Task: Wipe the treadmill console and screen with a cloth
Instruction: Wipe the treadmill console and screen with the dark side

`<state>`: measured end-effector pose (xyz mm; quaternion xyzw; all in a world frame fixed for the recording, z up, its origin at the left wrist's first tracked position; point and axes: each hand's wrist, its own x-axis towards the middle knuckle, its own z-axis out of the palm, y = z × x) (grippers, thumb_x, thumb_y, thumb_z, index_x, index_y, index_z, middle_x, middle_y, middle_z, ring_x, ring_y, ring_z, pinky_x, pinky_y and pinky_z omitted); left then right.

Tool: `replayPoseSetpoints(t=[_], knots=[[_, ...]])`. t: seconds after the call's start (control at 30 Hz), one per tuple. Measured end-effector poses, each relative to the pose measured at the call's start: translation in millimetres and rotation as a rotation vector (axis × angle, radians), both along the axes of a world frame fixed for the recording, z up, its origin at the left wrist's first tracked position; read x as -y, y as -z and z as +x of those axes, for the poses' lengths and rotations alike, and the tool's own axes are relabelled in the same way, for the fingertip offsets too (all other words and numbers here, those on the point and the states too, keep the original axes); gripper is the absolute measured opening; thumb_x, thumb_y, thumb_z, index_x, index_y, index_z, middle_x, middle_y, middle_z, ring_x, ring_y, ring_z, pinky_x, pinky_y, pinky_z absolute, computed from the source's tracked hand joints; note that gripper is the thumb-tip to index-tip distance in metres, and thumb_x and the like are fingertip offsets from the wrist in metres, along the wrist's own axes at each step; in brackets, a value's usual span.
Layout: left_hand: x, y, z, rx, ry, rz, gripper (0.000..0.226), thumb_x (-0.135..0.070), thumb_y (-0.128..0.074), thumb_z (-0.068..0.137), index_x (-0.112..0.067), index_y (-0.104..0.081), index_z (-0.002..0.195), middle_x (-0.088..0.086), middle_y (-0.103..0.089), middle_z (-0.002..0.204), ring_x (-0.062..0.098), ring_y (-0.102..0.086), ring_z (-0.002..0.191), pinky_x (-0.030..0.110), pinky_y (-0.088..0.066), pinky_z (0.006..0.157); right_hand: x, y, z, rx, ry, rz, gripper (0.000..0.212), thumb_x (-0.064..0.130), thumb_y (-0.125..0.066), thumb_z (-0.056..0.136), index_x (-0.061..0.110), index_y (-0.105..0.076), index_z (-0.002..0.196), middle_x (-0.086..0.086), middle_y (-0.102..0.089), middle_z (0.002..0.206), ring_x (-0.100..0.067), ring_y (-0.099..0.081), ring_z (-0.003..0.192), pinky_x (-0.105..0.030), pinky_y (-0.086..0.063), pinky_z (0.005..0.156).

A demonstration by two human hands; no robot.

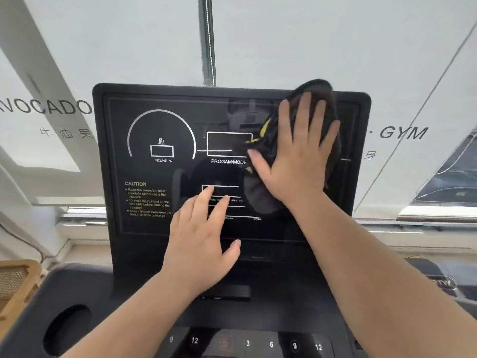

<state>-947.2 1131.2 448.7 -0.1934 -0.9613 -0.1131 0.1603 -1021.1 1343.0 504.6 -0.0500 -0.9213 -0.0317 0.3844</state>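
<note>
The treadmill's black screen point(160, 130) stands upright in the middle, with white dials and CAUTION text on its left half. My right hand point(299, 153) lies flat, fingers spread, pressing a dark cloth with yellow trim point(260, 146) against the screen's upper right part. The cloth bulges out above and below the palm. My left hand point(204, 236) rests open on the lower middle of the screen, fingertips on the small readout boxes. The console deck point(258, 342) with number keys runs along the bottom edge.
A round cup holder point(67, 329) sits in the console's left wing. A wooden rack point(15, 282) stands at the far left. Behind the screen hang white window blinds with lettering and a vertical metal pole point(207, 40).
</note>
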Motion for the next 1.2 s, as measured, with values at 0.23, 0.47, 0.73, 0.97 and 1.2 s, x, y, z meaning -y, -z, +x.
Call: replayPoseSetpoints(t=[0.23, 0.47, 0.73, 0.97, 1.2], knots=[[-2.2, 5.4, -2.1, 0.009, -0.013, -0.079, 0.083, -0.061, -0.059, 0.074, -0.021, -0.048, 0.146, 0.011, -0.031, 0.157, 0.036, -0.039, 0.136, 0.055, -0.045, 0.103, -62.1, 1.8, 6.8, 0.073, -0.425, 0.514, 0.091, 0.068, -0.052, 0.086, 0.03, -0.025, 0.164, -0.008, -0.017, 0.172, -0.033, -0.013, 0.159, -0.06, -0.006, 0.127], [-1.9, 6.9, -2.3, -0.001, -0.013, -0.045, 0.083, -0.059, -0.062, 0.072, -0.023, -0.049, 0.145, 0.009, -0.032, 0.157, 0.033, -0.039, 0.135, 0.052, -0.051, 0.094, -64.2, 3.0, 17.4, 0.018, -0.04, 0.03, 0.098, 0.07, -0.05, 0.086, 0.023, -0.016, 0.165, -0.016, -0.004, 0.173, -0.039, -0.002, 0.159, -0.06, 0.002, 0.126], [-2.5, 9.7, -3.2, -0.016, -0.013, -0.023, 0.083, -0.057, -0.067, 0.072, -0.024, -0.049, 0.146, 0.008, -0.032, 0.157, 0.032, -0.036, 0.134, 0.052, -0.05, 0.093, -64.2, 103.2, 71.9, 0.156, -0.356, 0.45, 0.101, 0.068, -0.061, 0.077, 0.026, -0.026, 0.162, -0.012, -0.016, 0.17, -0.038, -0.017, 0.157, -0.061, -0.003, 0.126], [-1.4, 9.6, -4.3, -0.016, -0.006, -0.02, 0.083, -0.058, -0.064, 0.072, -0.024, -0.048, 0.146, 0.008, -0.033, 0.157, 0.032, -0.037, 0.133, 0.054, -0.052, 0.093, -109.3, 12.2, 27.2, 0.116, -0.405, 0.572, 0.097, 0.071, -0.055, 0.08, 0.031, -0.025, 0.163, -0.01, -0.02, 0.171, -0.036, -0.019, 0.157, -0.062, -0.007, 0.126], [-2.3, 11.8, -3.8, -0.012, -0.015, -0.029, 0.083, -0.057, -0.063, 0.073, -0.024, -0.047, 0.148, 0.008, -0.031, 0.158, 0.033, -0.037, 0.134, 0.055, -0.051, 0.093, -79.5, 21.8, 32.7, 0.054, -0.151, 0.21, 0.098, 0.07, -0.055, 0.082, 0.024, -0.025, 0.163, -0.016, -0.014, 0.171, -0.041, -0.012, 0.158, -0.063, -0.004, 0.126]])
